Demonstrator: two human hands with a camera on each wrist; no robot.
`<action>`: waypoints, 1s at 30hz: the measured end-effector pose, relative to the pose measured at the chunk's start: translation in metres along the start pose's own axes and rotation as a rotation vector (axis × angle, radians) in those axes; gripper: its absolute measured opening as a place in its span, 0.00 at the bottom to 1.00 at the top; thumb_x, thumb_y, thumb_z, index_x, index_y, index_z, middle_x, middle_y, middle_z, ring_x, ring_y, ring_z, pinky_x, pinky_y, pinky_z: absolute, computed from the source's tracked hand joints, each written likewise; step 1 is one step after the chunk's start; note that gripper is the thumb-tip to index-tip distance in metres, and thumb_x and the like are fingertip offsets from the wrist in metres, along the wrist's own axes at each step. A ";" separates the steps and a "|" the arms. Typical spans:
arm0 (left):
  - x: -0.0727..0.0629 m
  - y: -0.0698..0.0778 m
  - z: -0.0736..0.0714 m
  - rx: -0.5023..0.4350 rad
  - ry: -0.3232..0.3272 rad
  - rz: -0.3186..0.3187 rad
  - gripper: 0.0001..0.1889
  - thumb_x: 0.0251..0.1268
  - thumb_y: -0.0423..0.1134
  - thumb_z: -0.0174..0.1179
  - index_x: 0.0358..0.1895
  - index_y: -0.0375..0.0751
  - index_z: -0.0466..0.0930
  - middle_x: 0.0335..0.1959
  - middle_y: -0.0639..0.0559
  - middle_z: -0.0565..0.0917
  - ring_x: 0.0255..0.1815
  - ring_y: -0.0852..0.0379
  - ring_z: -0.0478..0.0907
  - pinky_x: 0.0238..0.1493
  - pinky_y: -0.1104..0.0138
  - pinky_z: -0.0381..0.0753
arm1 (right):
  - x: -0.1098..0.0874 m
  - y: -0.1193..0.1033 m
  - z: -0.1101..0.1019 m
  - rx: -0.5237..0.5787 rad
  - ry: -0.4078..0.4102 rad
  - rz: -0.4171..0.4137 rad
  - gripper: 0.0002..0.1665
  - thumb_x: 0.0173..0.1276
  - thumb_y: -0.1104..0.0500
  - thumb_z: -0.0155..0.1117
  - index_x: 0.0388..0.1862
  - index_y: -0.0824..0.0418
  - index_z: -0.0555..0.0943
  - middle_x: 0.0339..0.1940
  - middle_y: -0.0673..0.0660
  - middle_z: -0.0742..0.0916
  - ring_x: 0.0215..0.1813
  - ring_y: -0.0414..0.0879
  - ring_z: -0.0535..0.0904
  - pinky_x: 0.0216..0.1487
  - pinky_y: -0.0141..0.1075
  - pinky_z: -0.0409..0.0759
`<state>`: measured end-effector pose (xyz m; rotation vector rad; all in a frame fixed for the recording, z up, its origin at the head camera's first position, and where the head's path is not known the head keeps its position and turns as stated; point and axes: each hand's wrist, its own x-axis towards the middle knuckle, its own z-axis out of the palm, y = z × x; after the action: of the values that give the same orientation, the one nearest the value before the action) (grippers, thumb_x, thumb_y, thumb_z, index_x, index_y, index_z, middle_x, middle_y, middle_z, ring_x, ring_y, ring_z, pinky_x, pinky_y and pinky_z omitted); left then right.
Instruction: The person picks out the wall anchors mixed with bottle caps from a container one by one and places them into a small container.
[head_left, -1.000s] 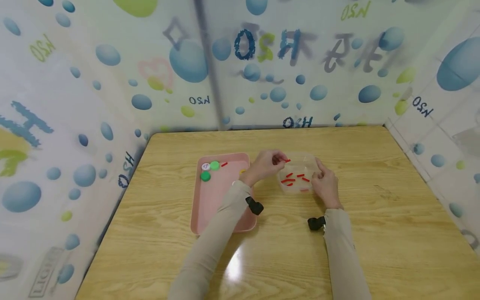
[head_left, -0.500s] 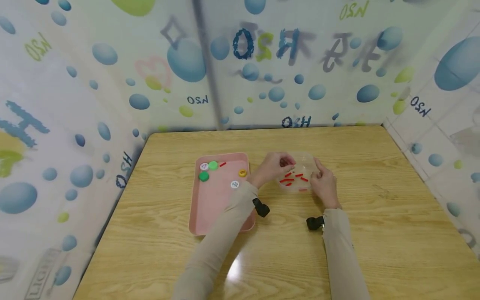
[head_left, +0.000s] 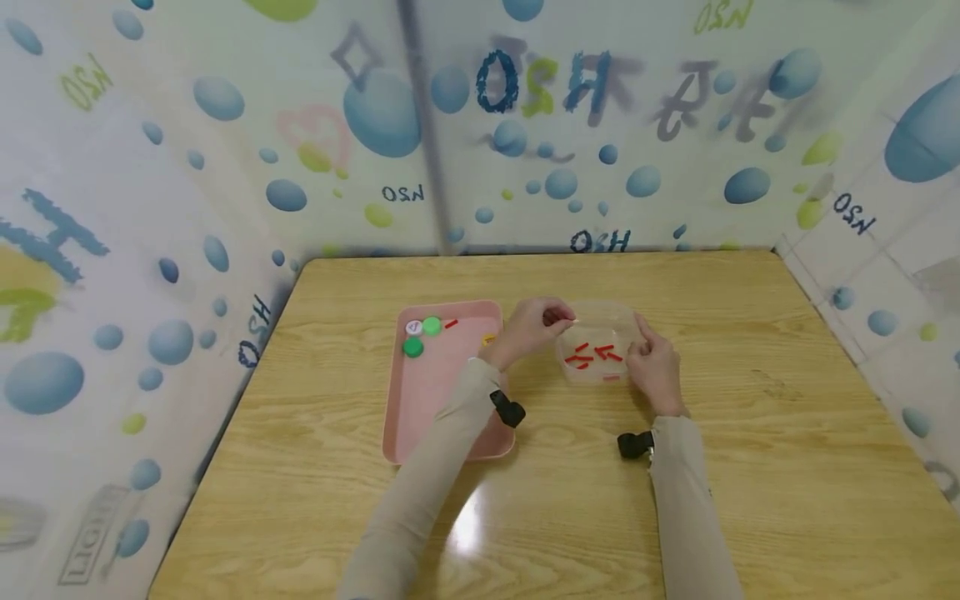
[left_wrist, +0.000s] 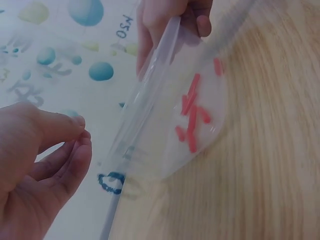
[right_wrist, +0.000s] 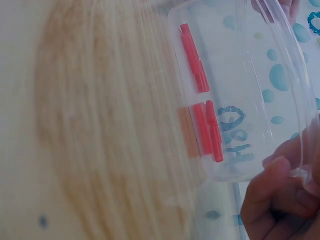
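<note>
My right hand (head_left: 656, 367) grips the right side of a clear plastic container (head_left: 597, 377), thumb and fingers at its rim. Several short red sticks (head_left: 606, 350) lie on the container's floor; the right wrist view shows red sticks (right_wrist: 195, 57) through the clear wall. At the container's left rim is my left hand (head_left: 528, 329), its thumb and index fingertips together. Up close in the left wrist view, the left hand (left_wrist: 45, 155) shows nothing between its fingertips.
A pink tray (head_left: 420, 417) lies left of the container, partly under my left forearm. In it are a white disc (head_left: 414, 327), a light green disc (head_left: 432, 326), a darker green disc (head_left: 413, 347), a red stick (head_left: 451, 323) and a partly hidden yellow disc (head_left: 488, 340). Patterned walls stand behind the wooden table (head_left: 570, 500).
My left hand dipped over the container with a red stick and drew back to its left rim. The red stick left its fingers, and one more lies inside. My right hand stayed on the container.
</note>
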<state>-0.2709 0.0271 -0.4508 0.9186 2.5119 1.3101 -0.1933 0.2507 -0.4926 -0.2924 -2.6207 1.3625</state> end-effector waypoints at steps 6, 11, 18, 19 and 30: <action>-0.011 -0.009 -0.021 -0.007 0.052 -0.023 0.11 0.73 0.35 0.61 0.51 0.31 0.84 0.44 0.43 0.87 0.42 0.53 0.83 0.45 0.70 0.82 | -0.001 -0.004 0.000 0.016 -0.016 0.038 0.36 0.72 0.64 0.48 0.79 0.53 0.65 0.16 0.46 0.63 0.19 0.40 0.59 0.23 0.33 0.63; -0.021 -0.017 -0.035 -0.016 0.095 -0.044 0.11 0.73 0.35 0.61 0.51 0.33 0.84 0.44 0.44 0.87 0.41 0.54 0.82 0.45 0.70 0.82 | -0.004 -0.004 -0.001 0.017 -0.022 0.054 0.36 0.72 0.64 0.47 0.80 0.53 0.64 0.18 0.47 0.63 0.20 0.40 0.60 0.23 0.33 0.64; -0.037 -0.026 -0.048 -0.058 0.124 -0.078 0.09 0.74 0.38 0.61 0.51 0.40 0.84 0.47 0.40 0.87 0.42 0.53 0.81 0.42 0.68 0.82 | -0.006 -0.004 0.000 0.017 -0.038 0.056 0.36 0.73 0.63 0.46 0.80 0.54 0.62 0.19 0.47 0.64 0.21 0.39 0.61 0.22 0.32 0.65; -0.040 -0.028 -0.050 -0.058 0.131 -0.084 0.09 0.74 0.38 0.60 0.51 0.41 0.84 0.48 0.40 0.86 0.42 0.52 0.82 0.42 0.68 0.82 | -0.006 -0.005 0.001 0.016 -0.040 0.061 0.36 0.73 0.63 0.47 0.80 0.54 0.62 0.19 0.48 0.64 0.21 0.39 0.61 0.22 0.32 0.65; -0.061 -0.043 -0.071 -0.092 0.173 -0.125 0.13 0.76 0.40 0.58 0.55 0.39 0.83 0.50 0.40 0.85 0.46 0.53 0.81 0.49 0.62 0.82 | -0.007 -0.010 -0.001 0.000 -0.047 0.075 0.36 0.74 0.64 0.47 0.80 0.54 0.62 0.19 0.48 0.64 0.21 0.39 0.61 0.23 0.32 0.65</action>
<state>-0.2704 -0.0755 -0.4500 0.6438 2.5611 1.5094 -0.1875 0.2447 -0.4842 -0.3665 -2.6734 1.4086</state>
